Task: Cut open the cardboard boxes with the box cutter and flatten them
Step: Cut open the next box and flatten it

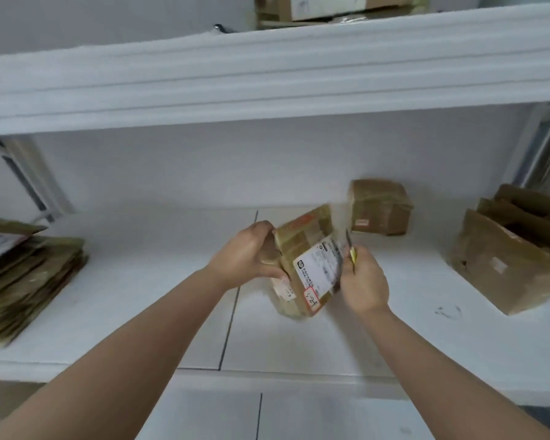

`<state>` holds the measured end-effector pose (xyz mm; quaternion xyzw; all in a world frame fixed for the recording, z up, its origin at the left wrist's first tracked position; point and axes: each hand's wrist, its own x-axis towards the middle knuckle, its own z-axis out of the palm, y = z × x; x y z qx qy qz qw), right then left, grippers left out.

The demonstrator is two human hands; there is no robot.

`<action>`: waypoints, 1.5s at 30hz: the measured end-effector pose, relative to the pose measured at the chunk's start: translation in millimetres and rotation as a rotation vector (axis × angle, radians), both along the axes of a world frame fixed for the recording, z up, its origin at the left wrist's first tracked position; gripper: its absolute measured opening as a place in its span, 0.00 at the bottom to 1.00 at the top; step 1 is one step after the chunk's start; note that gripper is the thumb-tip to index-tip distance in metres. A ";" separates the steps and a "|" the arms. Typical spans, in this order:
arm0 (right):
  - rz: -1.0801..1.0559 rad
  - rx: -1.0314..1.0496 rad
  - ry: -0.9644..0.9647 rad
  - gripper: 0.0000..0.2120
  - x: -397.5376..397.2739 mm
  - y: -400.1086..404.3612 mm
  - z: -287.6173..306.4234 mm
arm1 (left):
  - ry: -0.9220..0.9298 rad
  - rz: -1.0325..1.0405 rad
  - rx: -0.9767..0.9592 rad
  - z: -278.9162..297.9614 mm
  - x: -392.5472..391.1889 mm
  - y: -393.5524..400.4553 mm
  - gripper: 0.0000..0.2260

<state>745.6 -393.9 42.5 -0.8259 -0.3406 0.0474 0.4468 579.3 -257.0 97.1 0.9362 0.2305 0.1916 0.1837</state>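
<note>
A small taped cardboard box (305, 265) with a white shipping label is tilted above the white shelf (140, 296). My left hand (248, 255) grips its left end, fingers curled round the edge. My right hand (364, 281) holds a yellow box cutter (350, 247) with the blade pointing up, right beside the box's right edge. Another small taped box (380, 206) stands on the shelf just behind.
A stack of flattened cardboard (26, 277) lies at the left end of the shelf. Larger brown boxes (505, 258) sit at the right. An upper shelf (267, 74) overhangs, with more boxes (324, 7) on top.
</note>
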 end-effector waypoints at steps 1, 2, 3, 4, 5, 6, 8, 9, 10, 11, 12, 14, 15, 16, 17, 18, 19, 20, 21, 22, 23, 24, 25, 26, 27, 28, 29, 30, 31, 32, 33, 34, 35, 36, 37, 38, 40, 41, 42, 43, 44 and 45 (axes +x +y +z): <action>0.027 0.008 -0.011 0.10 -14.7 9.2 1.0 | -0.029 0.035 -0.053 -0.2 -20.7 4.3 0.26; 0.049 0.010 -0.022 0.11 -29.9 18.2 1.7 | -0.061 0.071 -0.110 -1.8 -41.9 8.4 0.24; 0.068 0.006 -0.031 0.11 -45.7 26.6 2.8 | -0.085 0.108 -0.159 -4.8 -63.4 12.9 0.22; 0.092 -0.004 -0.039 0.11 -61.2 34.5 3.6 | -0.096 0.143 -0.191 -9.2 -84.9 17.5 0.21; 0.125 -0.023 -0.047 0.12 -76.6 41.5 3.9 | -0.092 0.181 -0.203 -14.3 -106.1 21.7 0.20; 0.163 -0.048 -0.061 0.12 -91.7 48.3 3.8 | -0.080 0.224 -0.207 -19.6 -126.7 25.7 0.19; 0.238 -0.113 -0.101 0.13 -119.7 59.1 3.5 | -0.072 0.318 -0.210 -28.8 -164.6 33.0 0.18; 0.274 -0.139 -0.122 0.13 -132.6 64.0 3.6 | -0.082 0.369 -0.216 -33.1 -181.8 37.2 0.18; 0.307 -0.158 -0.138 0.12 -144.4 68.5 3.7 | -0.100 0.424 -0.223 -37.0 -196.5 41.2 0.19; 0.336 -0.169 -0.149 0.12 -155.1 72.6 4.5 | -0.111 0.485 -0.226 -40.9 -208.9 45.2 0.19; 0.358 -0.173 -0.153 0.12 -164.0 76.5 4.9 | -0.118 0.545 -0.221 -44.4 -218.8 48.3 0.19; 0.370 -0.152 -0.150 0.11 -178.5 81.7 6.4 | -0.095 0.657 -0.185 -48.8 -232.1 52.5 0.21; 0.355 -0.128 -0.148 0.11 -183.0 82.3 6.8 | -0.090 0.686 -0.155 -49.3 -235.4 53.7 0.23; 0.327 -0.097 -0.142 0.11 -185.1 82.5 6.4 | -0.109 0.690 -0.122 -48.7 -236.3 54.8 0.25; 0.290 -0.066 -0.132 0.11 -184.9 81.5 5.6 | -0.140 0.673 -0.086 -45.5 -235.0 54.1 0.25; 0.247 -0.046 -0.122 0.12 -182.8 80.0 3.9 | -0.174 0.639 -0.047 -41.8 -231.1 52.3 0.25; 0.204 -0.037 -0.112 0.13 -179.7 77.4 1.8 | -0.191 0.593 -0.015 -37.7 -225.0 48.7 0.24; 0.166 -0.037 -0.098 0.14 -175.8 74.6 -1.0 | -0.193 0.534 0.009 -33.9 -217.3 44.3 0.23; 0.138 -0.037 -0.080 0.15 -172.0 71.4 -3.9 | -0.183 0.465 0.019 -30.6 -208.3 39.1 0.22; 0.121 -0.035 -0.059 0.16 -168.2 68.1 -7.6 | -0.170 0.386 0.023 -28.3 -198.3 33.1 0.21; 0.110 -0.032 -0.038 0.16 -164.9 64.7 -11.1 | -0.147 0.302 0.024 -26.7 -187.8 26.8 0.22; 0.102 -0.029 -0.016 0.16 -161.5 61.6 -14.8 | -0.107 0.214 0.029 -26.9 -177.4 21.5 0.24; 0.096 -0.027 0.007 0.15 -158.2 58.0 -18.1 | -0.049 0.136 0.035 -28.5 -167.8 16.9 0.26; 0.091 -0.026 0.027 0.14 -154.5 54.8 -21.5 | 0.024 0.084 0.034 -32.0 -159.6 14.1 0.28; 0.087 -0.026 0.043 0.12 -150.5 51.2 -24.6 | 0.109 0.065 0.028 -36.7 -153.3 13.0 0.29; 0.085 -0.027 0.058 0.11 -146.6 47.6 -27.8 | 0.204 0.079 0.031 -42.5 -149.2 13.9 0.28; 0.089 -0.034 0.073 0.10 -143.0 44.0 -30.8 | 0.286 0.109 0.044 -47.8 -146.9 16.3 0.26; 0.101 -0.045 0.085 0.10 -139.6 40.9 -34.5 | 0.332 0.138 0.058 -51.6 -145.1 18.9 0.25; 0.118 -0.058 0.099 0.09 -136.7 38.4 -38.4 | 0.349 0.160 0.065 -53.9 -142.7 22.1 0.24; 0.136 -0.070 0.118 0.08 -134.8 36.6 -42.9 | 0.357 0.173 0.065 -55.2 -139.8 24.4 0.23; 0.157 -0.076 0.144 0.06 -134.2 35.8 -47.0 | 0.365 0.189 0.063 -54.8 -136.8 25.7 0.23; 0.177 -0.072 0.174 0.06 -134.5 36.1 -50.0 | 0.375 0.207 0.064 -54.9 -133.7 27.3 0.23; 0.193 -0.061 0.206 0.06 -135.7 37.1 -52.0 | 0.382 0.225 0.070 -54.8 -130.9 28.1 0.23; 0.204 -0.051 0.236 0.05 -137.6 39.1 -52.9 | 0.384 0.239 0.076 -55.6 -129.4 28.2 0.23; 0.207 -0.043 0.263 0.05 -139.8 41.1 -53.2 | 0.376 0.248 0.078 -56.5 -129.2 27.5 0.23; 0.207 -0.031 0.288 0.05 -141.8 43.5 -53.1 | 0.365 0.255 0.073 -57.4 -130.2 26.2 0.23; 0.206 0.004 0.332 0.06 -144.3 48.5 -53.8 | 0.352 0.262 0.052 -58.1 -132.8 24.2 0.22; 0.209 0.014 0.350 0.06 -145.1 50.9 -54.4 | 0.354 0.267 0.041 -57.6 -133.6 23.8 0.22; 0.215 0.016 0.360 0.07 -146.0 52.7 -54.7 | 0.359 0.272 0.034 -57.2 -133.9 23.8 0.22; 0.220 0.013 0.359 0.07 -146.7 54.3 -55.2 | 0.367 0.276 0.034 -57.0 -133.9 23.7 0.22; 0.222 0.011 0.353 0.08 -147.2 56.0 -55.5 | 0.375 0.278 0.037 -57.0 -133.6 23.8 0.23; 0.223 0.013 0.351 0.08 -147.7 57.2 -55.3 | 0.383 0.278 0.036 -56.6 -133.4 23.5 0.23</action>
